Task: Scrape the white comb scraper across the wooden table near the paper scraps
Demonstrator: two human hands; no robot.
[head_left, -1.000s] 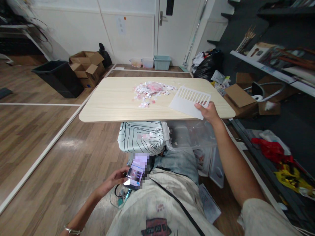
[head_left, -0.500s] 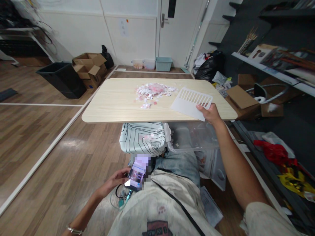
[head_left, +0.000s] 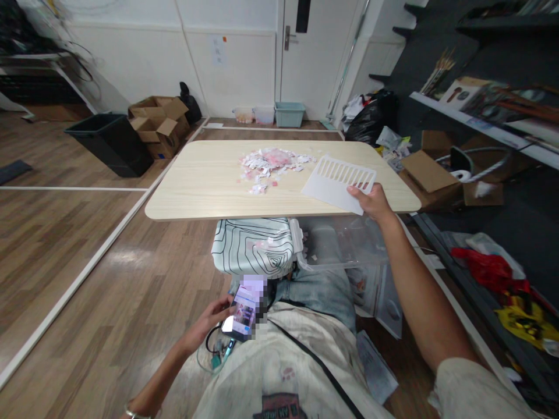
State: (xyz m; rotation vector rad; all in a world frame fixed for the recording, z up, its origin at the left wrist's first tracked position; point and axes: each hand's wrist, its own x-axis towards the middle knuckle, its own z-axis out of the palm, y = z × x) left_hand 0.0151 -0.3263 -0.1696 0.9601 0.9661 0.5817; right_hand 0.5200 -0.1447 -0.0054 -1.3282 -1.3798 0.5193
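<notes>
My right hand (head_left: 374, 202) pinches the near right corner of a flat white slotted plastic board (head_left: 334, 187), thumb on top. The board rests on or just over the pale wooden table (head_left: 196, 180), with a row of long slots along its far half. Left of it is a pile of white and pink paper scraps (head_left: 271, 160), a few bits lying apart. Down by my lap, my left hand (head_left: 213, 314) is closed at the left edge of a phone (head_left: 244, 311) with a lit screen, thumb over the glass. The phone's right side is blurred out.
Below the table's near edge sit a line-patterned fabric bin (head_left: 253, 244) with scraps on it and a clear plastic box (head_left: 349, 241). A black waste bin (head_left: 111, 145) and cardboard boxes (head_left: 159, 125) stand left. Shelving (head_left: 480, 125) and an open carton (head_left: 430, 174) flank the right.
My left hand has shifted slightly, its thumb moving a little up and right over the phone, and the screen picture differs a bit. My right hand and the slotted board stay put.
</notes>
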